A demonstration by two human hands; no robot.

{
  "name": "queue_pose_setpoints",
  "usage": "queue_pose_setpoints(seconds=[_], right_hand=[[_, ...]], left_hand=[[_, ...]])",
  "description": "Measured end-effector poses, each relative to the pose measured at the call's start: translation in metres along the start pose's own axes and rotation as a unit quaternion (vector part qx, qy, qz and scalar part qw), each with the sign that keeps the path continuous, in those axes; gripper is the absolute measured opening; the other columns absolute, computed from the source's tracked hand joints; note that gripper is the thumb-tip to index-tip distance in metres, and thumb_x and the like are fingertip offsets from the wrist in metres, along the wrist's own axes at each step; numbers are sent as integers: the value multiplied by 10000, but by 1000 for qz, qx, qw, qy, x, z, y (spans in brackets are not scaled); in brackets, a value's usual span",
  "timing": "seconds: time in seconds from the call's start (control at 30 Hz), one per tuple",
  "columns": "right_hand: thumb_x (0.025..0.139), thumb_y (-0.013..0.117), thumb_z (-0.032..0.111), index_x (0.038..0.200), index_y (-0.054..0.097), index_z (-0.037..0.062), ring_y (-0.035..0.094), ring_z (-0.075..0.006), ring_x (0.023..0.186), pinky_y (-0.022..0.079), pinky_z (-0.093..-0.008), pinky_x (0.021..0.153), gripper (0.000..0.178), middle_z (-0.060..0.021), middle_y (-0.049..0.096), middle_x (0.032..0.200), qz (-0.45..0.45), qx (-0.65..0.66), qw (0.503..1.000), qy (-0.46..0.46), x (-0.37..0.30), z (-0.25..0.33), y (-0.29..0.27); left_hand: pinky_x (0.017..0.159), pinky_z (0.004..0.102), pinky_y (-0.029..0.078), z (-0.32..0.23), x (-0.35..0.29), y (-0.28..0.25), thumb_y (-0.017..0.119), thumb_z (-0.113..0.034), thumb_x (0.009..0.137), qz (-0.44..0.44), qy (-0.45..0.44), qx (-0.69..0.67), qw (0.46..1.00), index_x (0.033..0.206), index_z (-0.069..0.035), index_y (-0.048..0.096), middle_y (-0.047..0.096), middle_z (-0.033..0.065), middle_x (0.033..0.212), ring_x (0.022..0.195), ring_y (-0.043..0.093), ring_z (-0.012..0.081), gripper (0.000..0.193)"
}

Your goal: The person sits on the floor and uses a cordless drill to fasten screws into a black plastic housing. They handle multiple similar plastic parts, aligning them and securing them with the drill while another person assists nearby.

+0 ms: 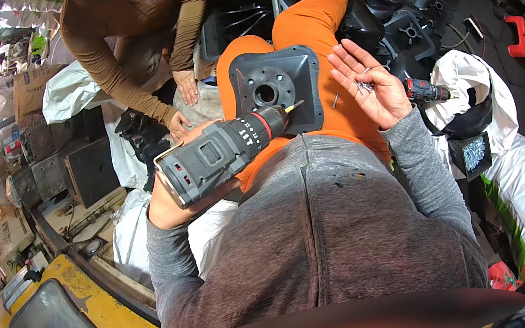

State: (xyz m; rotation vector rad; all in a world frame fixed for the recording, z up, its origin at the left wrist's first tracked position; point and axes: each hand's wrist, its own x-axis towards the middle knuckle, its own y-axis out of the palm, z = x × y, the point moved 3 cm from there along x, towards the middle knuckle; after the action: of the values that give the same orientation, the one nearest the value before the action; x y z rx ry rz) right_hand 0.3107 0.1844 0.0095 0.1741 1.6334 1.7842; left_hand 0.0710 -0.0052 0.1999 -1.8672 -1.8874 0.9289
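Note:
A cordless drill point(218, 150), black and grey with a red ring, is gripped in my left hand point(168, 204), whose fingers are mostly hidden behind it. Its yellowish bit point(293, 107) points right, over a black square flanged part point(309, 87) with a round holed hub, lying across my orange-clad thighs. My right hand point(376, 93) is palm up to the right of that part, fingers stretched out, with several small screws point(365, 86) lying on the palm. One loose screw point(335, 101) rests between my hand and the flange.
Opposite me at the left, another person's hands point(185, 93) rest low. A black crate point(237, 12) stands ahead, with black moulded parts point(410, 31) at the far right. By my right arm are a second drill point(427, 89) and a screw tray point(475, 155). A yellow machine point(65, 273) stands left.

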Motion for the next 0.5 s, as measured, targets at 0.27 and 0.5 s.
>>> queue_pose_setpoints(seconds=[0.27,0.5], right_hand=[[963,490,-15,1390,428,-37,518,-329,1298,509,-433,1046,432,-209,532,1358,-103,3,994,35,-12,-10,-28],[910,415,75,1431,391,-30,430,-361,1365,389,-516,1127,532,-221,461,1436,17,137,984,114,-8,-46,21]], left_hand=[[1002,340,485,-1,9,16,883,-111,672,22,-24,-53,998,1334,13,542,639,116,1261,1130,621,185,755],[989,343,501,-1,14,24,892,-163,675,26,-8,-61,998,1340,2,540,602,137,1305,1147,628,220,770]])
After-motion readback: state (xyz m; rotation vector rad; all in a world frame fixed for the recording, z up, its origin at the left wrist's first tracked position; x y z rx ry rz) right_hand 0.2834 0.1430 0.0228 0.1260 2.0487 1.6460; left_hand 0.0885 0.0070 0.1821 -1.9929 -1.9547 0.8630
